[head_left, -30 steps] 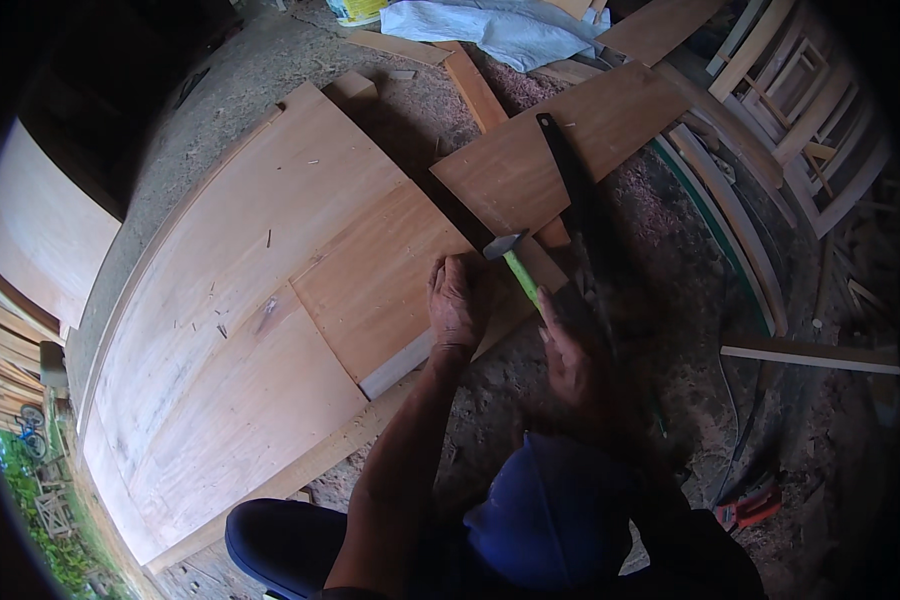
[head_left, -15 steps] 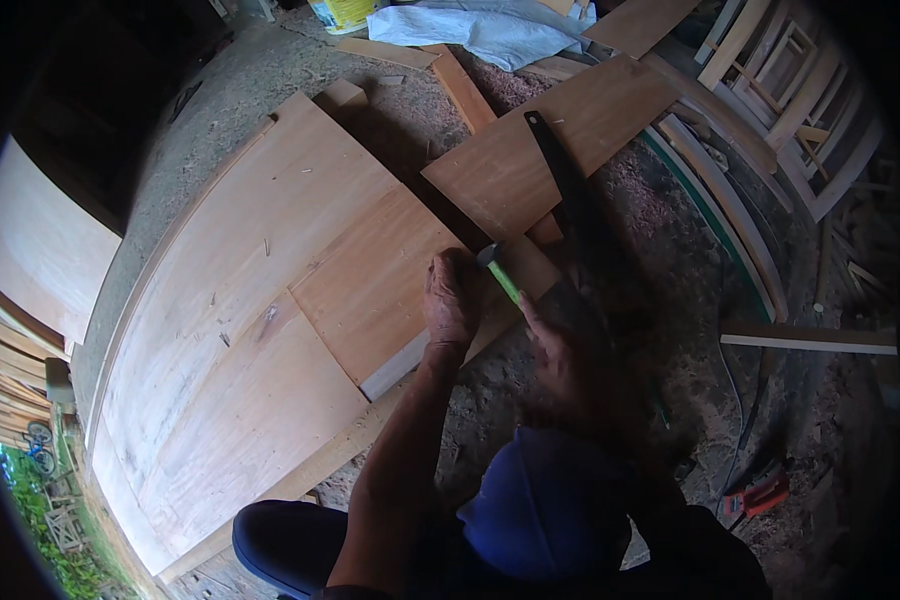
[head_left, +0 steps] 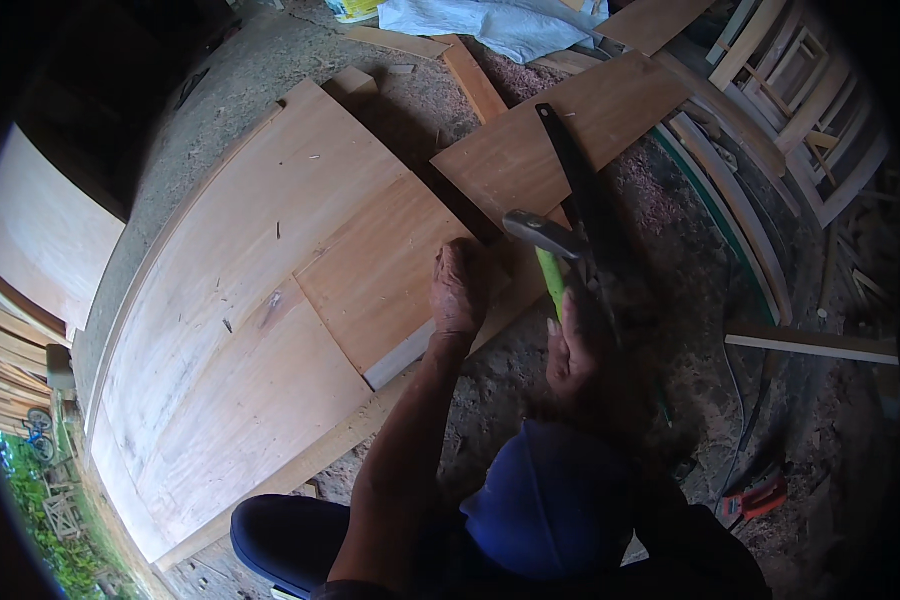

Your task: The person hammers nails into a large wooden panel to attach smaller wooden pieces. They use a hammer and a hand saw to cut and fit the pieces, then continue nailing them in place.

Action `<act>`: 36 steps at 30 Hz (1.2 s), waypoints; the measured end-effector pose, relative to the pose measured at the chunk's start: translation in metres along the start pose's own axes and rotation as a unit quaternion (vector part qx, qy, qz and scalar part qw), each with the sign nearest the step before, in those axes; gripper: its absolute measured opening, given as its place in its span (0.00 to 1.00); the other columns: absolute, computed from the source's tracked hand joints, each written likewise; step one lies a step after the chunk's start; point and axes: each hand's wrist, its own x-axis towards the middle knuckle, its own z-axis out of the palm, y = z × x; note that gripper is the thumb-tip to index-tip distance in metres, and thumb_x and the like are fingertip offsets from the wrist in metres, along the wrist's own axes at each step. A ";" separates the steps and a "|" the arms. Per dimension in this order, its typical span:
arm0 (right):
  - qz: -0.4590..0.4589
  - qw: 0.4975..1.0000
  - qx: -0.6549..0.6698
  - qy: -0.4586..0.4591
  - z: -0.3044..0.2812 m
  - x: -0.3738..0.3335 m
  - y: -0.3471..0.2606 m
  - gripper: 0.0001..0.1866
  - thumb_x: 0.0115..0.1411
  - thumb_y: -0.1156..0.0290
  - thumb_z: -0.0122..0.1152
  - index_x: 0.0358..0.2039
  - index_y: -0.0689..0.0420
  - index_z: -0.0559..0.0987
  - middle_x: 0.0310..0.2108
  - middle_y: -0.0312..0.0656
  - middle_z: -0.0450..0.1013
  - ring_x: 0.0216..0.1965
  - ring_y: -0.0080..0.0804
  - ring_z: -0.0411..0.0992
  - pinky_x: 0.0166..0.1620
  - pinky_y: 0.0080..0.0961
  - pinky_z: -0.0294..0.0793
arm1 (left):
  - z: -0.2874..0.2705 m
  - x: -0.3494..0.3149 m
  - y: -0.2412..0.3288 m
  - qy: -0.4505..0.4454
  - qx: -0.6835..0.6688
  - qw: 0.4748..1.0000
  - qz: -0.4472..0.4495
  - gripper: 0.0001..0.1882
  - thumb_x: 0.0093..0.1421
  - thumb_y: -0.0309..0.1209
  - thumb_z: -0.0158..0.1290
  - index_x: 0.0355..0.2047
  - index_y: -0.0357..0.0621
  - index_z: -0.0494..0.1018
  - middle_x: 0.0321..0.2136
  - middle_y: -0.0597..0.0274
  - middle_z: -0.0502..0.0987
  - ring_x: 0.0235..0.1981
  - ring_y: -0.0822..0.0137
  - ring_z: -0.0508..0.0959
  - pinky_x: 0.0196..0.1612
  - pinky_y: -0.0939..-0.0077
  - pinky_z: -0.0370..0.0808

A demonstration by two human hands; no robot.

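My right hand is wrapped round the green handle of a hammer. Its dark metal head hangs in the air, to the right of my left hand. That left hand rests at the right end of a light plywood panel, its fingers curled together near the edge. Whatever those fingers pinch, if anything, is hidden. A pale wood strip runs along the panel's near edge, below my left wrist.
Beyond the hammer, a handsaw lies across a loose plywood piece. Wooden frames lean at the far right. A red power tool sits on the floor at lower right. White sheeting lies at the back.
The hammer has come up off the panel's edge, and its head now looks larger and tilted. My left hand stays in place at the edge. The whole view has shifted slightly.
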 end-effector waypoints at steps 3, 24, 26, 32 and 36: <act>0.106 0.961 -0.044 -0.252 -0.013 0.009 0.020 0.37 0.62 0.82 0.58 0.71 0.44 0.65 0.35 0.55 0.76 0.37 0.51 0.79 0.38 0.43 0.78 | 0.001 0.004 0.011 -0.007 -0.004 1.000 -0.013 0.16 0.58 0.27 0.59 0.46 0.46 0.69 0.40 0.49 0.77 0.44 0.45 0.77 0.46 0.53 0.74; 0.093 0.973 0.068 -0.200 0.048 -0.029 0.048 0.27 0.75 0.66 0.40 0.73 0.52 0.59 0.66 0.57 0.66 0.66 0.50 0.67 0.62 0.36 0.69 | -0.312 -0.019 -0.195 0.444 0.147 0.792 -0.394 0.10 0.61 0.33 0.54 0.41 0.50 0.82 0.38 0.53 0.85 0.42 0.50 0.83 0.47 0.59 0.77; 0.102 0.969 0.089 -0.205 0.053 -0.031 0.048 0.28 0.75 0.61 0.38 0.72 0.56 0.60 0.67 0.57 0.65 0.68 0.49 0.64 0.65 0.36 0.65 | -0.363 -0.039 -0.240 0.417 0.223 0.760 -0.447 0.11 0.58 0.32 0.55 0.41 0.50 0.83 0.40 0.55 0.85 0.44 0.51 0.83 0.50 0.60 0.78; 0.020 0.984 0.023 -0.178 0.053 -0.032 0.060 0.28 0.74 0.67 0.39 0.73 0.57 0.59 0.66 0.59 0.65 0.68 0.50 0.64 0.66 0.34 0.64 | -0.411 -0.026 -0.283 0.285 0.301 0.821 -0.392 0.13 0.60 0.36 0.54 0.43 0.49 0.82 0.44 0.52 0.83 0.46 0.50 0.82 0.50 0.57 0.77; 0.067 0.970 -0.065 -0.225 0.043 -0.028 0.040 0.28 0.75 0.64 0.40 0.72 0.59 0.60 0.67 0.60 0.64 0.68 0.53 0.64 0.65 0.35 0.64 | -0.418 -0.001 -0.287 0.207 0.378 0.822 -0.373 0.14 0.61 0.38 0.53 0.42 0.49 0.82 0.44 0.48 0.80 0.48 0.47 0.80 0.52 0.56 0.77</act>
